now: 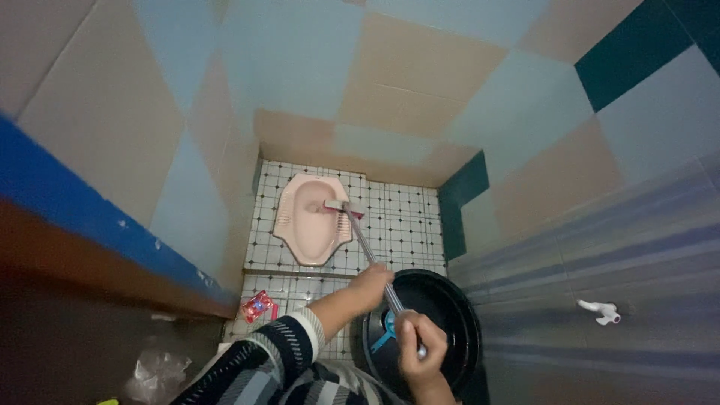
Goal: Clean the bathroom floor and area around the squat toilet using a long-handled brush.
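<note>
Striped in black, grey and white, a knitted sleeve (277, 360) fills the lower edge as a person works over a pink ceramic squat toilet pan (309, 220) set in a white-tiled floor (401, 221) with small dark dots. Both hands share one long silver metal brush handle (369, 255): the right hand (420, 351) has its grip wrapped around the near end, while the left hand (371, 286) has its grip closed around the shaft further along, a spacing that likely steadies the long pole. Beyond the forward grip, the handle slopes down to a pink-and-white brush head (345, 206) resting on the pan's right rim. Directly beneath the near grip sits a round black plastic basin (450, 315) holding a small blue scoop (385, 334). Left of both grips, a red foil packet (257, 306) lies on the floor.
</note>
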